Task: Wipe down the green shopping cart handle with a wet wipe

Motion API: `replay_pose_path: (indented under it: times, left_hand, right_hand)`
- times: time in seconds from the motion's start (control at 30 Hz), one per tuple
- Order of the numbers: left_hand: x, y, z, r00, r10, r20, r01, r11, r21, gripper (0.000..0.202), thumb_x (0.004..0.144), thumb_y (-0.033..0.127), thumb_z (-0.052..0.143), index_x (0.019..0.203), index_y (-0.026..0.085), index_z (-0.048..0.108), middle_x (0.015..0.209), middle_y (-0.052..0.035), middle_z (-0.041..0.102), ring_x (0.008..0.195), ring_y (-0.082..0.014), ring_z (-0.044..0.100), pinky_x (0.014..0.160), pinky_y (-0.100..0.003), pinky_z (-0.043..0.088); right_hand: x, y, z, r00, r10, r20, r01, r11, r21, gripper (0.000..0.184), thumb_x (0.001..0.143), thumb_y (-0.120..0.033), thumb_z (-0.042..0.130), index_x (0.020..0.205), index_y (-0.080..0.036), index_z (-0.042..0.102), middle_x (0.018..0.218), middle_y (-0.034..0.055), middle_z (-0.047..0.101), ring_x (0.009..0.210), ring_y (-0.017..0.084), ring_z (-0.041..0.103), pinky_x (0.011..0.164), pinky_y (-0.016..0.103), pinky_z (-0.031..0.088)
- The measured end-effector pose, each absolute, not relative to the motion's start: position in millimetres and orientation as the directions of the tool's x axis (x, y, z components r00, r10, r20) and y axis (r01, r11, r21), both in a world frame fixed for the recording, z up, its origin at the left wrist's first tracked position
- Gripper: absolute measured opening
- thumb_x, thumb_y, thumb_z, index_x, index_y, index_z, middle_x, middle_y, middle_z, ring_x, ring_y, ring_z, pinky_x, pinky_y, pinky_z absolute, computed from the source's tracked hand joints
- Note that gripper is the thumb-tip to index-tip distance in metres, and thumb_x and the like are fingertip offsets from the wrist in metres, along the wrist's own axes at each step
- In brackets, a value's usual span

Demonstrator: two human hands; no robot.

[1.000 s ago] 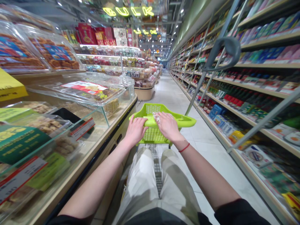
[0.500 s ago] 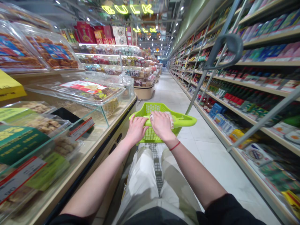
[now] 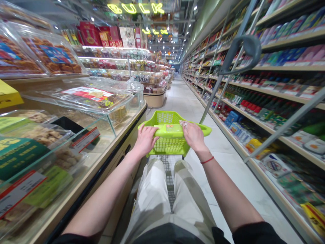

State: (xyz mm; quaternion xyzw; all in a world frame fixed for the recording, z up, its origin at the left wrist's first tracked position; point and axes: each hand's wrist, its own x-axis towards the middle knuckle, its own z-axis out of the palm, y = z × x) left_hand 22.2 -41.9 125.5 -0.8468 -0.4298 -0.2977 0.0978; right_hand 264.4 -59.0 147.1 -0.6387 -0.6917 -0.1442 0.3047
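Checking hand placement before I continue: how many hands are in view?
2: the left hand on the left part of the green cart handle, and the right hand, with a pale cloth, on its right part. No other hand shows.

I am noting bright ceiling spotlights (image 3: 195, 7) overhead; a plastic lid (image 3: 115, 100) is glaring, shadow is crossing my trousers (image 3: 158, 196), outer shelves (image 3: 291, 66) are stretching and blurring.

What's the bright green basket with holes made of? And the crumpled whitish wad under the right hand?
The bright green perforated basket looks like smooth, slightly shiny moulded plastic: it has rounded edges and even rows of holes. The crumpled whitish wad could be tissue or thin cloth; it's softly wrinkled, but mostly hidden.
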Motion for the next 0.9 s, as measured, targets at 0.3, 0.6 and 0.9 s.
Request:
replay_pose_path:
  times: [0.3, 0.6, 0.9]
  left_hand:
    - [22, -43, 126, 0.446, 0.676, 0.587, 0.79, -0.605, 0.097, 0.03, 0.091, 0.025, 0.053, 0.121, 0.023, 0.057, 0.117, -0.0081, 0.065, 0.116, -0.0266, 0.056, 0.118, -0.053, 0.022]
    - [17, -42, 127, 0.457, 0.668, 0.588, 0.767, -0.63, 0.12, 0.032, 0.09, 0.031, 0.056, 0.122, 0.021, 0.057, 0.116, -0.0081, 0.066, 0.116, -0.0263, 0.056, 0.119, -0.052, 0.022]
    - [20, -43, 126, 0.457, 0.667, 0.589, 0.771, -0.627, 0.111, 0.032, 0.09, 0.028, 0.055, 0.122, 0.022, 0.056, 0.116, -0.0085, 0.066, 0.115, -0.0272, 0.055, 0.118, -0.054, 0.021]
  right_hand:
    - [179, -63, 137, -0.267, 0.735, 0.623, 0.939, 0.345, -0.005, 0.048, 0.092, -0.025, 0.051, 0.138, -0.013, 0.057, 0.145, 0.0122, 0.055, 0.134, 0.029, 0.047, 0.115, 0.045, 0.029]
    - [265, -68, 120, -0.198, 0.675, 0.711, 0.949, 0.315, -0.035, 0.045, 0.097, -0.024, 0.038, 0.135, -0.013, 0.06, 0.14, 0.0117, 0.059, 0.132, 0.024, 0.051, 0.113, 0.042, 0.034]
    - [234, -72, 110, -0.102, 0.643, 0.759, 0.965, 0.25, -0.082, 0.049, 0.095, -0.027, 0.038, 0.139, -0.013, 0.056, 0.143, 0.0106, 0.057, 0.136, 0.026, 0.045, 0.117, 0.044, 0.029]
